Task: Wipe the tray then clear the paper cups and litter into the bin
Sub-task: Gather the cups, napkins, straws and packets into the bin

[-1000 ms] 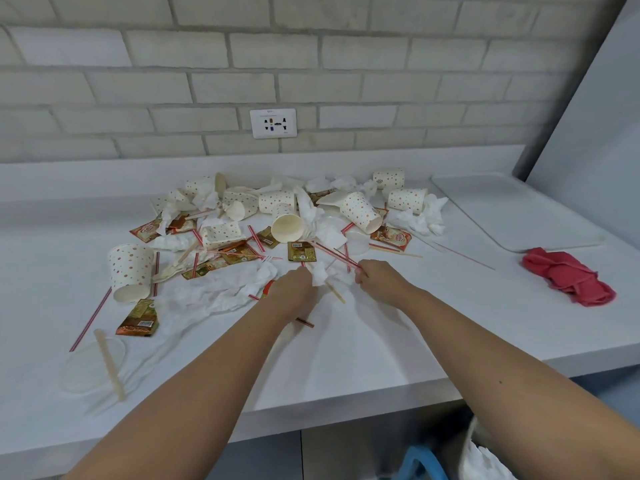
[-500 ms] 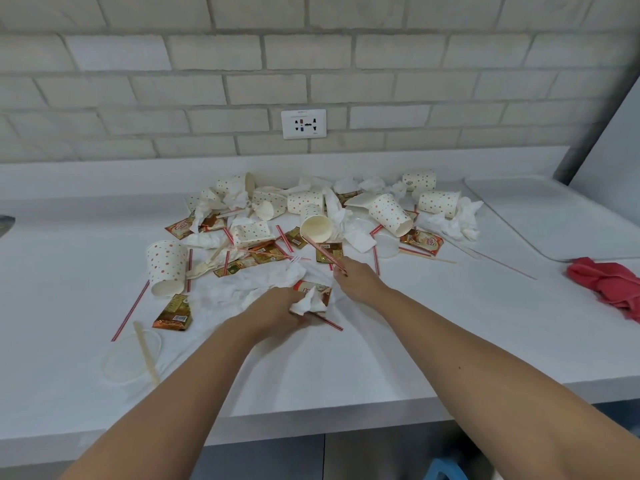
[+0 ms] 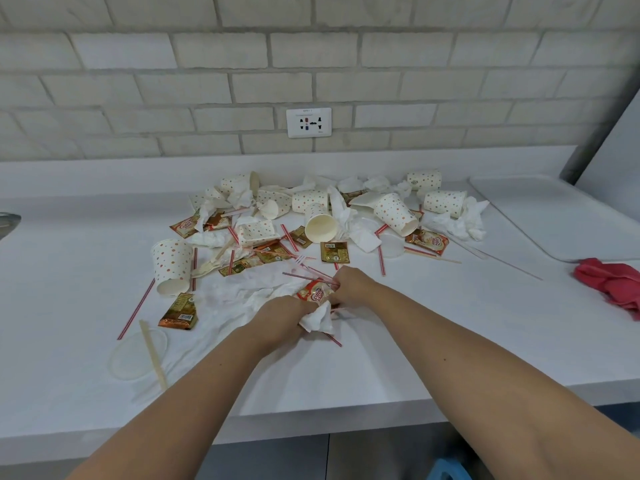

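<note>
A heap of litter covers the middle of the white counter point(image 3: 415, 348): several dotted paper cups, one upside down at the left point(image 3: 172, 265), crumpled tissues, sachets and striped red straws. My left hand point(image 3: 280, 318) grips a crumpled white tissue point(image 3: 318, 320) at the heap's near edge. Touching it, my right hand point(image 3: 351, 287) pinches red straws point(image 3: 308, 277) and a creamer sachet point(image 3: 316, 294). The white tray point(image 3: 554, 220) lies at the far right, nothing on it. The bin is out of view.
A red cloth point(image 3: 613, 282) lies crumpled at the right edge below the tray. A clear lid point(image 3: 133, 355) with a wooden stirrer point(image 3: 152, 353) lies near the front left. A brick wall with a socket point(image 3: 309, 122) backs the counter. Something blue point(image 3: 446, 471) shows below the counter edge.
Both hands have drawn together towards me at the heap's near edge, gathering a tissue, straws and a sachet. The camera has panned left, so the tray and cloth sit further right.
</note>
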`<action>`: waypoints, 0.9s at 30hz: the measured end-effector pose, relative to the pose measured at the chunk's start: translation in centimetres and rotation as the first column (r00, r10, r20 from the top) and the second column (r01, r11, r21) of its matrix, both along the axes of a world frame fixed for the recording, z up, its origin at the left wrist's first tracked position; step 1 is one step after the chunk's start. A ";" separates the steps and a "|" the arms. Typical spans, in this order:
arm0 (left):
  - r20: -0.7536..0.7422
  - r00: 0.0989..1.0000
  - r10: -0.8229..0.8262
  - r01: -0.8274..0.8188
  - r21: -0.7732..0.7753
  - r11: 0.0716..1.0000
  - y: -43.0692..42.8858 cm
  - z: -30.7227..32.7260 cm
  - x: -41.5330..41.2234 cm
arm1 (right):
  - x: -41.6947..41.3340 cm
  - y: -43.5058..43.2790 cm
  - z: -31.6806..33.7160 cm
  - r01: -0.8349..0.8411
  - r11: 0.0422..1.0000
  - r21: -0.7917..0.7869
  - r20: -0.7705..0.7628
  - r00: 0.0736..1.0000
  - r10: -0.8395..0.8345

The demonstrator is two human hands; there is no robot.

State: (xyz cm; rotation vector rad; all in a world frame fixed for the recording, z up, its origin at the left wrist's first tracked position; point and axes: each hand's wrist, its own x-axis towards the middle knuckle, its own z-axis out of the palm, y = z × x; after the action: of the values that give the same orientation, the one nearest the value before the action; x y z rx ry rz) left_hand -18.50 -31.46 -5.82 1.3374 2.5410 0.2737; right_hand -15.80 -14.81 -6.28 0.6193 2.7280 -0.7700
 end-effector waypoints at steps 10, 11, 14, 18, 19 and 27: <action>-0.108 0.994 0.035 -0.019 0.147 0.989 2.7 1.2 1.6 | 4.7 4.3 4.8 0.235 0.942 -0.240 -0.188 0.941 -0.283; -0.115 0.992 0.049 -0.029 0.167 0.986 3.4 1.5 1.7 | 5.7 5.2 5.4 0.262 0.923 -0.280 -0.208 0.922 -0.325; -0.025 0.999 0.048 -0.039 0.288 0.957 5.9 2.7 2.6 | 8.9 7.8 6.7 0.356 0.864 -0.356 -0.217 0.868 -0.447; 0.150 0.989 -0.015 -0.048 0.404 0.914 9.7 3.9 5.4 | 13.7 10.3 7.6 0.417 0.825 -0.383 -0.207 0.831 -0.516; 0.188 0.981 -0.039 -0.045 0.423 0.905 10.7 4.1 6.4 | 14.9 10.8 7.7 0.413 0.818 -0.401 -0.211 0.827 -0.521; 0.470 0.832 -0.295 -0.003 0.536 0.844 18.2 4.9 17.2 | 26.4 14.4 7.3 0.470 0.736 -0.487 -0.114 0.802 -0.587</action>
State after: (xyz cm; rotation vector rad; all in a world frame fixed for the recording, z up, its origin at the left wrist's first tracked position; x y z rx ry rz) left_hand -1.30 -13.23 -0.92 1.3641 1.9244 1.1958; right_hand 10.62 -0.43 1.01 1.2942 2.4415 -1.6563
